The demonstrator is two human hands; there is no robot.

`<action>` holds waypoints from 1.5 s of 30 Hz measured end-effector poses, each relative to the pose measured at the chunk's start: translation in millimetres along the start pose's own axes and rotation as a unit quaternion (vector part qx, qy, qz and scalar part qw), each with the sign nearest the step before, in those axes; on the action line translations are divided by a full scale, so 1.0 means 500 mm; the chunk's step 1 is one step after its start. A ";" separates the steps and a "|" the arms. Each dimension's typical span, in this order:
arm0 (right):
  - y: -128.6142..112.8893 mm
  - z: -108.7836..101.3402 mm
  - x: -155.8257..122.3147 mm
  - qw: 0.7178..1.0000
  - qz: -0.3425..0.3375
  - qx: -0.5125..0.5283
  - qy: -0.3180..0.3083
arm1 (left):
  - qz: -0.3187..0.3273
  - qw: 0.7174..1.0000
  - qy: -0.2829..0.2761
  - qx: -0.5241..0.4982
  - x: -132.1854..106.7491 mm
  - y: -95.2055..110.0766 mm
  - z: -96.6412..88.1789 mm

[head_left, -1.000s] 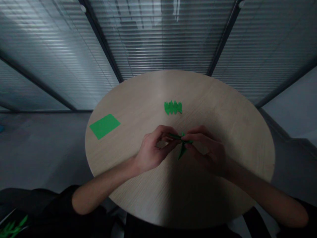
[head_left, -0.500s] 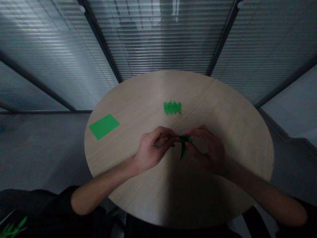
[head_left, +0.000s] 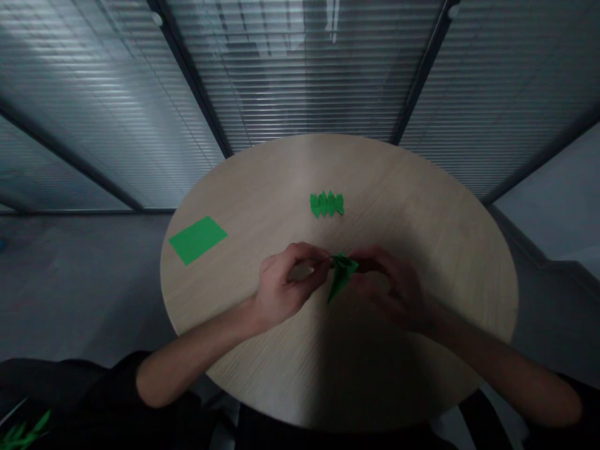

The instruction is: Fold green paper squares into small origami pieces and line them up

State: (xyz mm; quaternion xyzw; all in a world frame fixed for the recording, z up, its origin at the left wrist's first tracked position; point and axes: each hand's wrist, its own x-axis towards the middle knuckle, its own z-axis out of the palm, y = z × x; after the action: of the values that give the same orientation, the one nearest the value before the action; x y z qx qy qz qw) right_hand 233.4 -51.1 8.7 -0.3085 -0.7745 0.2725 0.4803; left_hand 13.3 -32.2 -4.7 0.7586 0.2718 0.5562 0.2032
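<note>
The left hand (head_left: 285, 287) is nearly closed, thumb and forefinger pinched together on the left end of a folded paper (head_left: 342, 275), while the palm behind them curves round a small hollow. The right hand (head_left: 403, 290) is half curled and somewhat blurred, its fingertips at the upper right edge of the same paper; whether they grip it or only brush it, I cannot tell. The two hands are near each other, with the folded paper between them, over the middle of the tabletop (head_left: 262, 181).

That paper is green, creased and angular, wider at the top and tapering to a sharp point that hangs downward. Its folds look darker inside, in shadow.

Beyond the hands, a short row of folded pieces (head_left: 327, 204) lies on the tabletop, green as well, set side by side with pointed ends that give a zigzag outline. Well off to the left, near the rim, lies a flat sheet (head_left: 198, 240), smooth, green and four-cornered.

The tabletop is round-edged, pale and wood-grained, with a dark shadow below the right hand. Slatted blinds (head_left: 281, 94) stand behind it, between dark frames.
</note>
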 end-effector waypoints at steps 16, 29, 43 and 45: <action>0.006 -0.002 0.003 0.990 -0.052 -0.131 0.024 | 0.041 0.996 -0.078 0.007 0.004 0.002 0.000; 0.003 -0.007 0.000 0.965 -0.074 -0.249 -0.045 | 0.091 0.981 -0.149 0.082 -0.001 -0.009 0.002; 0.007 -0.005 -0.004 0.953 -0.066 -0.288 -0.074 | 0.091 0.978 -0.165 0.088 0.002 -0.006 0.002; 0.007 -0.005 -0.003 0.951 -0.063 -0.292 -0.078 | 0.074 0.980 -0.164 0.083 0.001 -0.006 0.002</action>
State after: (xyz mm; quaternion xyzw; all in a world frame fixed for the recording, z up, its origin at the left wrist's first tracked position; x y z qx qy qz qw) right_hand 237.2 -49.7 6.3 -0.3639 -0.8730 0.0272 0.3235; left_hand 13.6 -29.4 -6.4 0.8717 0.2231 0.4134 0.1398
